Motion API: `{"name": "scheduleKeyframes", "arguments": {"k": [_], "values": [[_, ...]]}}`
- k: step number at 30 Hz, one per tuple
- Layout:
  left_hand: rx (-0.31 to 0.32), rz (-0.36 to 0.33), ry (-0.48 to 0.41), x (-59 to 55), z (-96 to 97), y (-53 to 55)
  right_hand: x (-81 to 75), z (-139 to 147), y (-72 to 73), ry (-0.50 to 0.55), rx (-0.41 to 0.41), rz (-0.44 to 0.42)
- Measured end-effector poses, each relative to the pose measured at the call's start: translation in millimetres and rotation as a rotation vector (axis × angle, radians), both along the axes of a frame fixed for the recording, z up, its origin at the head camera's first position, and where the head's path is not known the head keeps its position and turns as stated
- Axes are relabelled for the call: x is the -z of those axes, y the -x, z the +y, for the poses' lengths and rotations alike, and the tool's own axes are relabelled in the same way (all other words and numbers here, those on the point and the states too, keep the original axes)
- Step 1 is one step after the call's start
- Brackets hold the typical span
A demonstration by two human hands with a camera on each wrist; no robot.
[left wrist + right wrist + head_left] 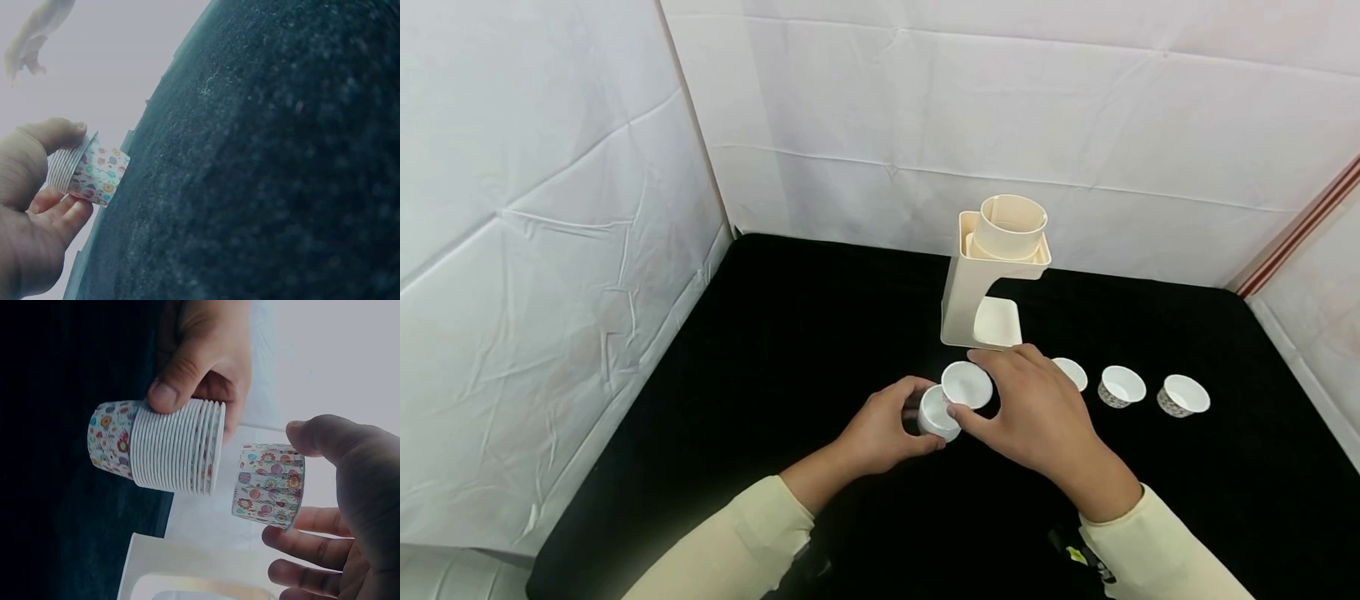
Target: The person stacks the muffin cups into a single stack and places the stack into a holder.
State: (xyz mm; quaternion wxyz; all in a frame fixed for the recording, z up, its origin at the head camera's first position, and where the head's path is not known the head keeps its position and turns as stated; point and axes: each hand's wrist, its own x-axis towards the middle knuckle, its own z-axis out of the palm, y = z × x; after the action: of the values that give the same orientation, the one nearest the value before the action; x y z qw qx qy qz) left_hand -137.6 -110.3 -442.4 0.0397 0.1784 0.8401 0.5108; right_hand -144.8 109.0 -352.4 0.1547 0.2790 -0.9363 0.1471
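Above the cup stack (176,449) the left hand (882,425) grips, the right hand (1036,410) pinches a single cup (269,484).

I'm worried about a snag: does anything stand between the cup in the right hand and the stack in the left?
Nothing visible does. In the right wrist view, the cup in the right hand is apart from the stack in the left hand, with only a gap between.
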Motion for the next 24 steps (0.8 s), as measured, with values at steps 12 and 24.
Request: {"name": "scheduleKeyframes", "arguments": {"k": [12,24], "values": [[0.001,-0.01,0.008,-1.3,-1.2,-0.6,6.7,-9.5,-3.0,-0.027,-0.038,0.004],[-0.001,-0.009,-0.014,-0.1,-0.7,0.0,19.3,-13.3,-3.4,-0.051,-0.03,-0.011]]}}
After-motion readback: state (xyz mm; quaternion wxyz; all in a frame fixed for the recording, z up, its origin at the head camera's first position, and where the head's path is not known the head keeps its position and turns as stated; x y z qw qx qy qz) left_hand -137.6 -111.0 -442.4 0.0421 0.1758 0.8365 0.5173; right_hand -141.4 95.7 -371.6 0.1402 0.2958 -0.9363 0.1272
